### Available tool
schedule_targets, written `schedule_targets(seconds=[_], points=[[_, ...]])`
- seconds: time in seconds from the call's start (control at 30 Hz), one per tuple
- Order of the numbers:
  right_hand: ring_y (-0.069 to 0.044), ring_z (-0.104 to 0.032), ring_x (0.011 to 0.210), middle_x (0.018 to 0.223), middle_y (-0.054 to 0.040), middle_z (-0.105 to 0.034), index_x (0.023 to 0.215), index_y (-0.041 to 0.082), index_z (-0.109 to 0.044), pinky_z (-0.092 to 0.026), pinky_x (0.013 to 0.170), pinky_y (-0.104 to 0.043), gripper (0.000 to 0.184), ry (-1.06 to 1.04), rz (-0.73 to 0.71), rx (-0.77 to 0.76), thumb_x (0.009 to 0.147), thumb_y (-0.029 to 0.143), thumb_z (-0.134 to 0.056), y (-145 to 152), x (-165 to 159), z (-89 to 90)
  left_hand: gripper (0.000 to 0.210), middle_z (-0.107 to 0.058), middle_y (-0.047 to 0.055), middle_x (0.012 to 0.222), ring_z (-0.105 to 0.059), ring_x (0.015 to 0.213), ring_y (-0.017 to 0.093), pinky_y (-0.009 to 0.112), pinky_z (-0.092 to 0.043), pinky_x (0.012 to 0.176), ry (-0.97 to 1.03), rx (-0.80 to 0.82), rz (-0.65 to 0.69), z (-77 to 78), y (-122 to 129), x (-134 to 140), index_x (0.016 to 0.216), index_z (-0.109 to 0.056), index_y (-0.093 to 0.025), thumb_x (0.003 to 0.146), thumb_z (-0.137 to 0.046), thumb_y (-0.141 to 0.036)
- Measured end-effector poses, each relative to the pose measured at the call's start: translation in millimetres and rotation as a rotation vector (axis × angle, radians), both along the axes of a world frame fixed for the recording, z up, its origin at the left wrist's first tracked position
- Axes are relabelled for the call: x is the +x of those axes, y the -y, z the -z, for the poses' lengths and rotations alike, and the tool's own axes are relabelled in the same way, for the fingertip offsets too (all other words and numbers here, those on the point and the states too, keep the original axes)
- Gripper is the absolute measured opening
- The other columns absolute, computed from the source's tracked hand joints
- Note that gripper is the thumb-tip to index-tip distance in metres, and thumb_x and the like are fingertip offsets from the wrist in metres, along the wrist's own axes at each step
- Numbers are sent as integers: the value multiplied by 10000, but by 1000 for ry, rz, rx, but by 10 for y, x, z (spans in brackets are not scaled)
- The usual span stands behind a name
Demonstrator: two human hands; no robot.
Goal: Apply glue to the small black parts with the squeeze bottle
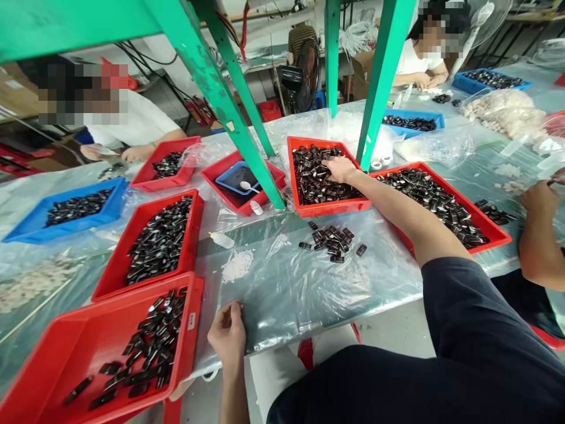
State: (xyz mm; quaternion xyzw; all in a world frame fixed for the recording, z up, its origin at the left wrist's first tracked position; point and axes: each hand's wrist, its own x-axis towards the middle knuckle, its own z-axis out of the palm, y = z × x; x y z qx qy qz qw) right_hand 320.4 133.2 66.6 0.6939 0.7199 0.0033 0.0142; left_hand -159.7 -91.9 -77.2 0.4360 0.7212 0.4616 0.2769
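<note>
My right hand (pixel 341 169) reaches into a red tray (pixel 335 206) heaped with small black glossy plastic pieces (pixel 311 171). Its fingers are stretched out and a little apart, touching the pile; no piece shows clearly in its grasp. My left hand (pixel 228 333) rests at the table's front edge with the fingers curled in, and nothing shows in them. Between the hands, a loose cluster of black pieces (pixel 333 240) lies on the plastic-covered table (pixel 282 282). A heap of small white bits (pixel 238 265) and a white squeeze bottle (pixel 222 239) lie beyond my left hand.
Red trays of black pieces stand left (pixel 189 330) and right (pixel 489 241). A green post (pixel 247 141) slants down near a small blue tray (pixel 225 176) with a white spoon (pixel 248 186). Co-workers sit across the table; another person's hand (pixel 541 197) is at right.
</note>
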Motion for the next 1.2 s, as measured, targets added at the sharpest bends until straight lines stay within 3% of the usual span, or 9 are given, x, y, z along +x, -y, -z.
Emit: schedule_targets(seconds=[0.17,0.4,0.53,0.67,0.77,0.9,1.03,1.1,1.2], points=[[-327,-699,1146,1287,-184,-757,1393,143,-660,-514,1015,-413,457,-4,36,73,943,218,-640,-123,55,-164,429,-792,91,863,-743,888,289,443,-574,918,-2,-27,6,-6,0,-12,917,-781,-168,758,-694,-556],[-302,-713,1011,1158,-155,-787,1304,129,-691,-521,933,-399,390,-162,-1,266,936,201,-584,-129,-34,-539,359,-798,74,860,-764,856,270,396,-605,850,-5,16,13,54,3,-27,908,-775,-183,808,-691,-518],[-250,-700,989,1111,-112,-779,1244,115,-696,-513,972,-391,343,-289,-166,388,936,210,-581,240,-204,-764,325,-788,71,829,-750,806,241,373,-608,824,6,29,-23,18,26,35,890,-770,-173,814,-677,-475],[-202,-692,978,1143,-97,-769,1210,142,-697,-526,1012,-407,286,-397,-377,441,953,231,-610,908,-425,-835,310,-779,61,811,-738,770,208,341,-604,797,-7,73,-39,26,24,74,891,-769,-167,824,-675,-455],[-205,-722,971,1182,-80,-761,1192,212,-706,-584,961,-414,228,-430,-523,355,1016,267,-573,1506,-600,-687,303,-776,54,802,-744,770,202,332,-607,792,6,95,-29,49,20,69,898,-765,-170,836,-670,-451],[-176,-724,859,1111,-51,-756,1225,251,-704,-605,804,-345,242,-352,-573,174,1051,257,-536,2093,-844,-137,305,-782,63,822,-755,795,210,339,-606,812,45,87,-41,67,9,66,908,-770,-169,818,-695,-450],[-228,-731,1019,1099,-88,-752,1261,234,-714,-542,787,-296,279,-133,-480,31,1048,212,-534,2068,-956,414,298,-793,78,851,-763,809,221,350,-604,829,60,65,-40,102,-19,52,910,-770,-170,818,-696,-443],[-246,-723,1063,1151,-113,-745,1294,223,-705,-515,765,-286,305,-65,-401,2,1064,223,-504,1931,-961,548,295,-799,87,870,-761,813,221,350,-603,834,33,78,-26,91,3,49,908,-767,-167,834,-674,-436],[-273,-716,1113,1205,-137,-740,1337,201,-690,-507,770,-301,330,-8,-345,-41,1075,241,-493,1759,-952,599,285,-802,83,882,-734,789,204,337,-586,817,-118,135,-2,-13,66,125,924,-772,-172,884,-635,-419]])
